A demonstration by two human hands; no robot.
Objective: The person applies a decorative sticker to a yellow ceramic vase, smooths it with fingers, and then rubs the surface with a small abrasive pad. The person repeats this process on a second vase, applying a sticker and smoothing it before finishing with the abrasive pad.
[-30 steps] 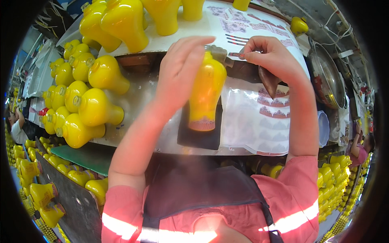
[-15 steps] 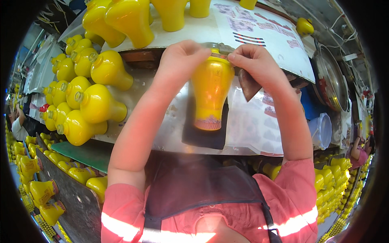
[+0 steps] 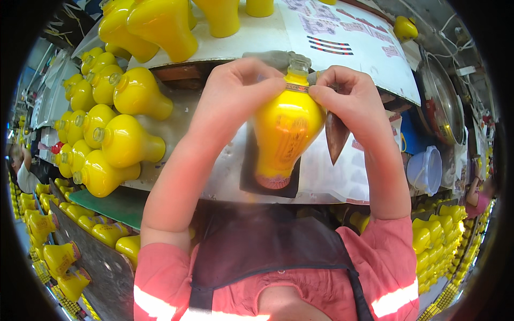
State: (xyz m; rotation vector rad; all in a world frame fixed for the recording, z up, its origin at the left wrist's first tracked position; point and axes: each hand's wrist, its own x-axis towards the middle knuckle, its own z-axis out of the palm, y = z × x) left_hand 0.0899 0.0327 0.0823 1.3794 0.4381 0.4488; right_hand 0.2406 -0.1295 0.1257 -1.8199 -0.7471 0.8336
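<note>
A glossy yellow vase-shaped bottle (image 3: 289, 128) with a clear glass mouth tilts between my hands, its narrow end toward me. A thin dark patterned strip (image 3: 296, 88) crosses its neck. My left hand (image 3: 235, 88) is closed, thumb and fingertips pinching at the strip's left end. At the other end my right hand (image 3: 345, 93) pinches with thumb and forefinger. A brown pointed flat piece (image 3: 336, 138), like a scraper, sticks out below my right palm. Faint printing shows on the bottle's body, and a reddish decal band (image 3: 274, 182) rings its narrow end, above a black pad (image 3: 251, 174).
Several yellow bottles (image 3: 131, 140) lie at the left, others stand on the raised white board (image 3: 364, 75). Printed decal sheets (image 3: 318, 21) and three dark strips (image 3: 329, 45) lie on that board. A pale bucket (image 3: 425, 170) and round metal pan (image 3: 441, 101) are at right.
The bottle has turned, its mouth end shifting right and its narrow end slightly nearer me. My right hand has moved slightly right and down; the strip at the neck shows more plainly.
</note>
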